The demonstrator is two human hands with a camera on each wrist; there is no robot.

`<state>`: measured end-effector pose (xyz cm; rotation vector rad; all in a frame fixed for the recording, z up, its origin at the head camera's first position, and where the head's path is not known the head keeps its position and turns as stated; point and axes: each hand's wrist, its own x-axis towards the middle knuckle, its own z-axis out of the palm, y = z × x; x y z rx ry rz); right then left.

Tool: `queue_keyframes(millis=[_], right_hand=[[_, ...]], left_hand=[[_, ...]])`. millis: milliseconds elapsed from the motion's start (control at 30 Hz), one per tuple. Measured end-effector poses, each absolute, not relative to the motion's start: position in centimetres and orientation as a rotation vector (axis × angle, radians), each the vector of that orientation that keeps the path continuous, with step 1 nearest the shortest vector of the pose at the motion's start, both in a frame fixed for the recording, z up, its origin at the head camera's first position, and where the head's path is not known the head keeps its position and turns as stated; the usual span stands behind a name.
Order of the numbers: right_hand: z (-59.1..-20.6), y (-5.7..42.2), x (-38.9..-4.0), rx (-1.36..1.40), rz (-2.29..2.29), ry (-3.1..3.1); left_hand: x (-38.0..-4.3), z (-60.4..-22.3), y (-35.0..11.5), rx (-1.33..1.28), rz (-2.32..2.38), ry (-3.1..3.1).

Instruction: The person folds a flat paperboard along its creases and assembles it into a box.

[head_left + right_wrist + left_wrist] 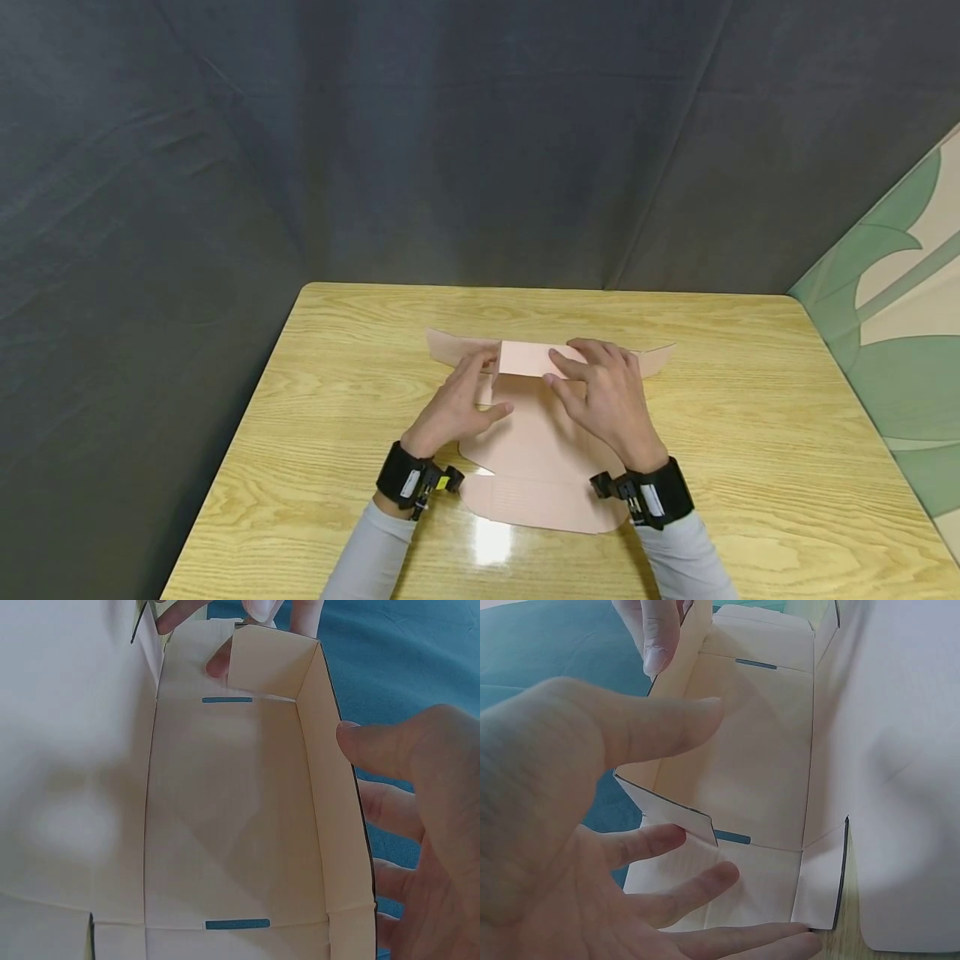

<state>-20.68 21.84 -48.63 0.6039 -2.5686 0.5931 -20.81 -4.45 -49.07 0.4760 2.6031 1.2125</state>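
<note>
over a wood-grain table (262, 467), left fingers (697, 896) spread at a pink carton (536, 450) whose wall (334, 817) right fingers (394, 810) pinch, wristband labels (410, 483) illegible.

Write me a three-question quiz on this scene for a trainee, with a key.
1. Multiple choice: in the right wrist view, how many slots with blue showing through does the cardboard have? a) none b) two c) five
2. True or false: the cardboard is already a fully closed box.
3. Short answer: what hangs beyond the far edge of the table?

Key: 1. b. 2. False; side flaps stick out. 3. Dark cloth.
</note>
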Motion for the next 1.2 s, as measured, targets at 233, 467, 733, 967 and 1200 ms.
queue_keyframes(millis=[233, 467, 733, 967, 1200], right_hand=[[-48.55, 21.78, -20.66, 0.601, 0.6, -2.571], [-48.49, 21.76, -20.59, 0.59, 0.599, -2.578], [-48.49, 21.76, -20.51, 0.586, 0.603, -2.578], [-48.58, 21.76, -20.53, 0.594, 0.594, -2.569], [-48.47, 21.54, -20.58, 0.596, 0.585, -2.568]], left_hand=[[-20.96, -49.15, -4.68, 0.487, 1.243, 2.602], [-20.99, -49.03, -4.6, 0.565, 1.271, 2.64], [-20.97, -48.92, -4.35, 0.527, 1.293, 2.626], [-21.03, -48.93, -4.08, 0.503, 1.358, 2.585], [-21.05, -49.0, -3.88, 0.514, 1.403, 2.566]])
